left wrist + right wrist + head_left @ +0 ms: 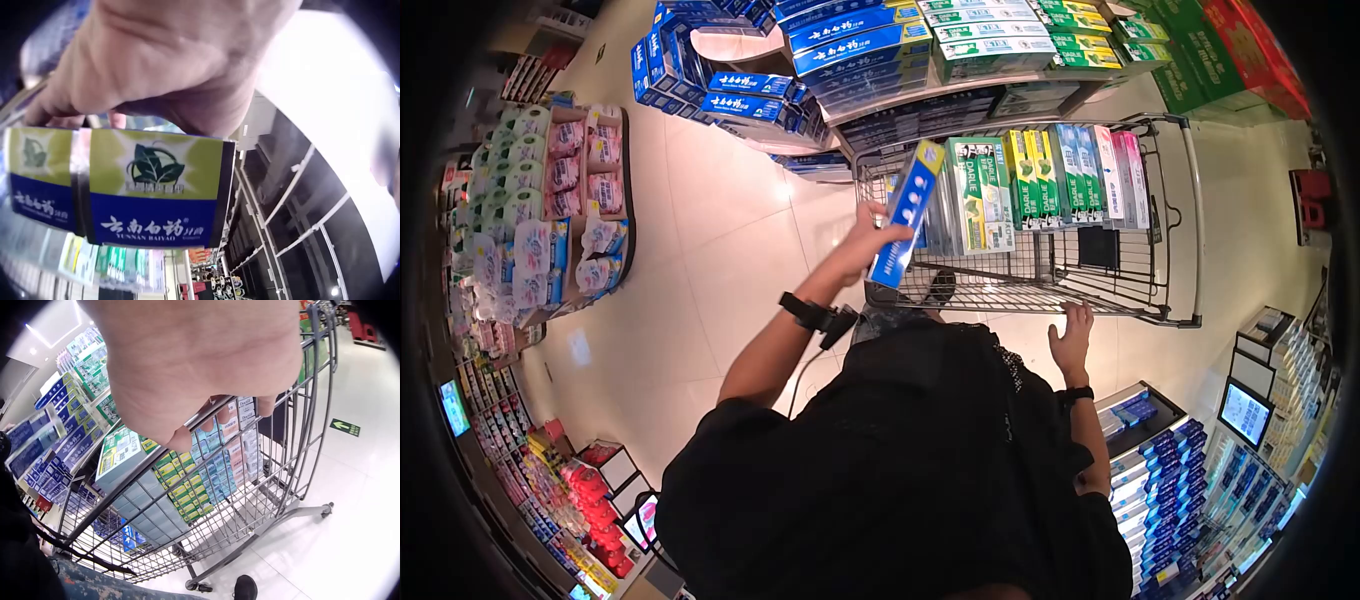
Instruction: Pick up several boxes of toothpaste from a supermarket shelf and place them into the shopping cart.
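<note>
You have the blue-and-yellow boxes (913, 196) above the cart's left end, left of the green-and-white cartons (980, 205). Your left hand (868, 246) is clamped round them, thumb across the top one. Your right hand (1071, 345) curls its fingers over the near rim of the cart (1197, 230), apart from your left.

Inside the cart (1197, 220) stood the boxes (1022, 180); behind it was the shelf (960, 93), and at left the packs (530, 255)

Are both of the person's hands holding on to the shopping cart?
No, only the right hand grips the cart; the left hand is holding blue-and-yellow boxes.
</note>
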Tool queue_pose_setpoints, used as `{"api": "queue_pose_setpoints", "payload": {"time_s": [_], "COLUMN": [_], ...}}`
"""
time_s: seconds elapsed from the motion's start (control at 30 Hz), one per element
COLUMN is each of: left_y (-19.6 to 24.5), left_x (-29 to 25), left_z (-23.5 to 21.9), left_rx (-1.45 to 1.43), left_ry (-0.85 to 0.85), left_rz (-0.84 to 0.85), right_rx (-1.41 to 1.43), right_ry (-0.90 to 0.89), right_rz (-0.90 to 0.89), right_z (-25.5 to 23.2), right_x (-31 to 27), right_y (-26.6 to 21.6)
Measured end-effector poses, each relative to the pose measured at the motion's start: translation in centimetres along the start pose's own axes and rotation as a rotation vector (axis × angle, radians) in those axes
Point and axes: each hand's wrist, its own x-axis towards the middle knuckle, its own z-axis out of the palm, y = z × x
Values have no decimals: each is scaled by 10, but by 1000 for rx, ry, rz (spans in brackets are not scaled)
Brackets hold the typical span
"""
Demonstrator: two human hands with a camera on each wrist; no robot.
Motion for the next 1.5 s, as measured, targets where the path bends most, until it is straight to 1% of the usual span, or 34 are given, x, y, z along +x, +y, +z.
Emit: {"api": "queue_pose_setpoints", "payload": {"time_s": [0.03, 0.1, 0.13, 0.17, 0.2, 0.23, 0.3, 0.37, 0.4, 0.43, 0.47, 0.5, 0.53, 0.57, 0.63, 0.7, 0.73, 0.77, 0.83, 0.87, 0.9, 0.97, 1.0, 1.03, 1.1, 1.13, 1.17, 1.27, 1.3, 1.37, 1.4, 1.43, 1.47, 1.5], "left_y": [-20, -70, -101, -133, -154, -162, -169, -175, -179, -189, -205, -219, -225, -231, -245, -263, -268, -283, -298, -307, -313, -313, -311, -313, -322, -315, -311, -298, -292, -308, -319, -335, -360, -483], "left_x": [0, 17, 33, 52, 66, 76, 97, 124, 141, 159, 171, 186, 199, 208, 216, 215, 206, 203, 219, 217, 219, 219, 222, 227, 238, 240, 236, 220, 218, 226, 226, 231, 241, 280], "left_z": [14, 34, 39, 43, 47, 54, 62, 63, 67, 70, 70, 70, 69, 70, 69, 72, 72, 71, 60, 54, 50, 45, 41, 40, 38, 40, 40, 40, 39, 35, 38, 41, 40, -4], "left_rx": [-100, -114, -119, -41, 37, 34, 549, 501, 625, 749, 813, 811, 885, 960, 947, 947, 902, 899, 826, 825, 824, 643, 597, 595, 193, -22, -24, -1034, -1035, -1134, -1136, -1215, -1296, -961], "left_ry": [0, 66, 69, 164, 259, 256, 483, 445, 517, 589, 636, 629, 690, 752, 750, 808, 679, 672, 670, 680, 683, 720, 673, 675, 765, 799, 799, 520, 520, 527, 526, 571, 616, 343], "left_rz": [-161, -265, -267, -250, -233, -235, -356, -388, -404, -420, -395, -400, -418, -435, -451, -349, -355, -375, -55, 34, 38, -190, -429, -426, -756, -883, -882, -713, -712, -615, -614, -604, -594, -852], "right_rx": [-2, 7, 9, 6, 3, -1, -21, -13, -28, -35, -34, -32, -47, -51, -52, -43, -47, -52, -31, -32, -33, -28, -29, -29, -35, -40, -41, -43, -38, -35, -41, -44, -39, -33], "right_ry": [-4, -6, -4, -8, -18, -25, -51, -113, -165, -169, -232, -295, -355, -361, -388, -390, -366, -343, -308, -296, -284, -279, -279, -280, -269, -263, -262, -246, -249, -251, -252, -245, -246, -247], "right_rz": [-3, -1, -8, -12, -20, -23, -21, -38, -57, -55, -53, -51, -41, -35, -72, -48, -29, -10, -19, -8, 4, 1, -4, -8, -12, -13, -15, -19, -20, -24, -24, -31, -27, -23], "right_z": [0, -1, -2, -4, -7, -9, -11, -13, -16, -19, -26, -32, -36, -39, -45, -43, -42, -41, -26, -24, -23, -24, -25, -27, -29, -31, -32, -31, -31, -29, -27, -22, -21, -25], "right_x": [1, 0, -1, -2, -1, -3, -5, 0, 5, 7, 7, 8, 10, 12, 15, 15, 12, 9, 15, 14, 12, 12, 12, 11, 10, 9, 9, 10, 10, 10, 8, 11, 10, 5], "right_y": [0, -2, -3, -4, -6, -6, -4, 0, 5, 6, 5, 5, 5, 5, 2, -8, -12, -13, -11, -10, -10, -9, -9, -10, -10, -10, -11, -13, -14, -14, -13, -11, -10, -10]}}
